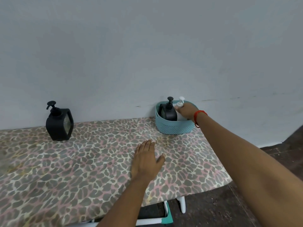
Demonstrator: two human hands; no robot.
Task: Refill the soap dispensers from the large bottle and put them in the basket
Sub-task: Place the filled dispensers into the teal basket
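Basket (173,126) sits directly under my right grip (186,110), pushed back against the wall (147,46) near the far right corner of the tabletop (82,169). The right grip reaches in over the basket's right rim, its fingers curled round the neck of the white dispenser (180,104) just below the pump. That dispenser stands upright inside the basket. Just beside it, left of this grip, a black dispenser (168,111) also stands upright in the basket and fills its left half. A red thread (198,117) circles the right wrist.

My left grip (146,158) lies flat on the tabletop with fingers straight and together and thumb out, holding nothing. It is nearer me than the basket and well apart from it. Far to this grip's left, the other black dispenser (58,123) stands by the wall, with a broad stretch of patterned tabletop between them. Under my right forearm the tabletop's right edge curves away, with dark floor (287,153) beyond it.
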